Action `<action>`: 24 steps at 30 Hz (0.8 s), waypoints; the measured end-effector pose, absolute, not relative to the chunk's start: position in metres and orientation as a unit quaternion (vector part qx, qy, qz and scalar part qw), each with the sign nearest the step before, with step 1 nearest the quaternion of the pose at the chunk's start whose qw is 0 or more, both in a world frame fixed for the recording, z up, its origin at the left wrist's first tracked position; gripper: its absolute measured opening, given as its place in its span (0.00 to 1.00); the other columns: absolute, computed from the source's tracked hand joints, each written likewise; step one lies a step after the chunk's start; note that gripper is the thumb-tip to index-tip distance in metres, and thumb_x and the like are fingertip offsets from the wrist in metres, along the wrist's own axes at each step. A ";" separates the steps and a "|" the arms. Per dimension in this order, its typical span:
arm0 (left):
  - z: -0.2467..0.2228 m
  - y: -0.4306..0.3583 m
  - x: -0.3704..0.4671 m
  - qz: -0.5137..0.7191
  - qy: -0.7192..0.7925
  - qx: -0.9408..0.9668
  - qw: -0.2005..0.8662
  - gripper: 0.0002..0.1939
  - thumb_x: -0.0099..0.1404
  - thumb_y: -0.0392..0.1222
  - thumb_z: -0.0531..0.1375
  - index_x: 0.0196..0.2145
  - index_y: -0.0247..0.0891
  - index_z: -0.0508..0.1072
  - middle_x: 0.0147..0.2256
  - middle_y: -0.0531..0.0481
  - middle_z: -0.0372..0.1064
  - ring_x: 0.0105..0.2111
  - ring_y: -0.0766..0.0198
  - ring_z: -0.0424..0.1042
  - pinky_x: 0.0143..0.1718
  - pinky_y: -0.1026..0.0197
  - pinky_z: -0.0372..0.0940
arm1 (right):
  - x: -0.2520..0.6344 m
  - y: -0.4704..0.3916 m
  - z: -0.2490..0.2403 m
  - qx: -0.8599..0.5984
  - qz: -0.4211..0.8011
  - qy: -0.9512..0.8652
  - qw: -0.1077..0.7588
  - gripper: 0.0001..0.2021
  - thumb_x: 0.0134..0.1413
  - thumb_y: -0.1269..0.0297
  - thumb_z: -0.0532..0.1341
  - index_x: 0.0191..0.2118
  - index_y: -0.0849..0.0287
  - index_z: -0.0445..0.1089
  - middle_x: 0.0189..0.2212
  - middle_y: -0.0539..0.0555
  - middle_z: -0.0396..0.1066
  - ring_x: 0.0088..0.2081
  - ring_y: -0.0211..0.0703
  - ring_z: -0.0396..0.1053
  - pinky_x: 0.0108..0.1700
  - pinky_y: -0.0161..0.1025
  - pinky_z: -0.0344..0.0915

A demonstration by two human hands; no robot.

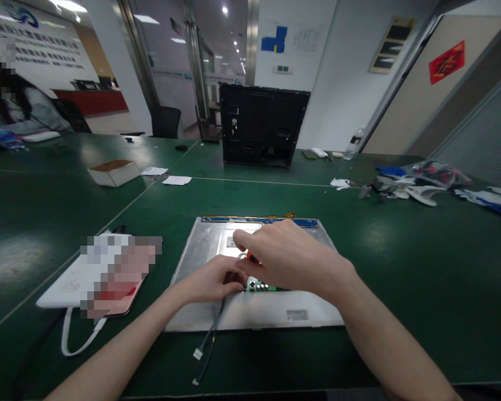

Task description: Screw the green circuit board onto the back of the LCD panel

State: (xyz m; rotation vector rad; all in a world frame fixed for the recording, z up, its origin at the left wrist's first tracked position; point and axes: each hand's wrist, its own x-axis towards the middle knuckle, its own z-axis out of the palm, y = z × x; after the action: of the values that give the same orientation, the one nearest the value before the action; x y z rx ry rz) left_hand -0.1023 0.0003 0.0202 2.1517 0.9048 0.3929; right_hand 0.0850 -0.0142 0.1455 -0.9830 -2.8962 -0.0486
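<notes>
A silvery display panel [250, 312] lies flat on the table before me, its back facing up. A small green circuit board [256, 285] sits near its middle, and a blue strip board [217, 220] runs along its far edge. My right hand [290, 253] is closed around a red-handled screwdriver [251, 257] over the green board; most of the tool is hidden by the fingers. Beside it, my left hand [217, 277] has its fingers bent together at the board's left end; what they hold is hidden. Dark cables [212, 331] with white plugs hang over the panel's near edge.
To the left lie a white box [67, 284] and a phone [127, 287] with a white cable. A black monitor frame [263, 125] stands behind the panel. Farther off are an open carton [114, 172], papers [177, 180] and bagged parts [436, 174]. A person [16, 106] sits far left.
</notes>
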 end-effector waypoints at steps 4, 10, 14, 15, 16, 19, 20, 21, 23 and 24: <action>0.023 -0.002 -0.102 0.155 0.361 0.847 0.358 0.02 0.58 0.36 0.60 0.31 0.36 0.72 0.32 0.50 0.71 0.32 0.62 0.68 0.32 0.63 0.62 | 0.087 -0.017 0.148 -0.296 0.019 -0.954 0.050 0.10 0.56 0.64 0.55 0.43 0.59 0.61 0.31 0.53 0.72 0.26 0.40 0.65 0.23 0.35 0.47; 0.017 0.001 -0.103 0.160 0.344 0.855 0.353 0.02 0.59 0.36 0.59 0.31 0.35 0.71 0.32 0.50 0.70 0.33 0.61 0.68 0.35 0.62 0.62 | 0.086 -0.018 0.150 -0.296 0.020 -0.954 0.042 0.10 0.56 0.62 0.56 0.43 0.59 0.61 0.32 0.54 0.72 0.29 0.41 0.67 0.25 0.36 0.48; 0.013 0.003 -0.103 0.160 0.325 0.860 0.359 0.03 0.59 0.34 0.59 0.32 0.35 0.72 0.34 0.50 0.71 0.34 0.61 0.70 0.35 0.62 0.63 | 0.085 -0.016 0.149 -0.327 -0.004 -0.945 0.028 0.09 0.57 0.61 0.56 0.41 0.58 0.63 0.29 0.52 0.73 0.27 0.40 0.67 0.24 0.35 0.45; 0.013 0.003 -0.103 0.162 0.322 0.861 0.359 0.03 0.59 0.34 0.59 0.32 0.35 0.72 0.34 0.49 0.71 0.35 0.61 0.70 0.36 0.62 0.63 | 0.084 -0.016 0.149 -0.330 -0.008 -0.944 0.026 0.08 0.58 0.61 0.56 0.41 0.58 0.63 0.29 0.52 0.72 0.27 0.39 0.67 0.24 0.35 0.44; 0.014 0.003 -0.103 0.165 0.320 0.861 0.360 0.03 0.58 0.33 0.59 0.32 0.35 0.72 0.34 0.50 0.71 0.35 0.61 0.70 0.36 0.62 0.63 | 0.084 -0.016 0.149 -0.331 -0.010 -0.943 0.024 0.07 0.58 0.61 0.56 0.40 0.58 0.64 0.29 0.52 0.72 0.26 0.39 0.66 0.24 0.35 0.44; 0.017 0.002 -0.103 0.165 0.335 0.850 0.371 0.04 0.58 0.33 0.60 0.33 0.36 0.72 0.33 0.50 0.72 0.33 0.62 0.70 0.34 0.62 0.63 | 0.084 -0.016 0.149 -0.328 -0.012 -0.944 0.024 0.07 0.60 0.61 0.55 0.39 0.59 0.64 0.28 0.52 0.72 0.25 0.37 0.65 0.23 0.36 0.43; 0.018 0.001 -0.103 0.163 0.344 0.846 0.373 0.04 0.57 0.34 0.60 0.33 0.35 0.72 0.32 0.50 0.72 0.31 0.62 0.70 0.32 0.63 0.63 | 0.084 -0.016 0.149 -0.328 -0.011 -0.944 0.026 0.07 0.60 0.62 0.54 0.39 0.59 0.64 0.28 0.52 0.72 0.25 0.37 0.65 0.23 0.36 0.43; 0.019 0.001 -0.103 0.160 0.352 0.844 0.372 0.04 0.57 0.34 0.60 0.33 0.35 0.72 0.31 0.50 0.72 0.31 0.62 0.69 0.31 0.63 0.63 | 0.084 -0.016 0.149 -0.325 -0.007 -0.945 0.028 0.07 0.60 0.62 0.54 0.40 0.59 0.64 0.28 0.52 0.72 0.24 0.37 0.64 0.23 0.36 0.43; 0.020 0.000 -0.103 0.157 0.356 0.846 0.365 0.03 0.57 0.35 0.60 0.31 0.35 0.72 0.31 0.50 0.71 0.30 0.62 0.68 0.30 0.63 0.62 | 0.085 -0.017 0.149 -0.316 0.004 -0.948 0.036 0.08 0.58 0.63 0.54 0.41 0.59 0.63 0.29 0.52 0.72 0.25 0.38 0.64 0.23 0.36 0.44; 0.020 0.000 -0.103 0.157 0.352 0.849 0.361 0.03 0.57 0.35 0.60 0.31 0.35 0.72 0.32 0.50 0.71 0.31 0.62 0.68 0.31 0.63 0.62 | 0.085 -0.018 0.150 -0.309 0.011 -0.950 0.040 0.08 0.57 0.63 0.54 0.41 0.59 0.63 0.29 0.52 0.72 0.25 0.38 0.64 0.23 0.36 0.45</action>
State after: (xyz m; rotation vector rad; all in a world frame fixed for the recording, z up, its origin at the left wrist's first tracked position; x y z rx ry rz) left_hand -0.1031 0.0002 0.0202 2.1871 0.9070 0.4052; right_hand 0.0855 -0.0177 0.1496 -0.9470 -2.9116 0.0337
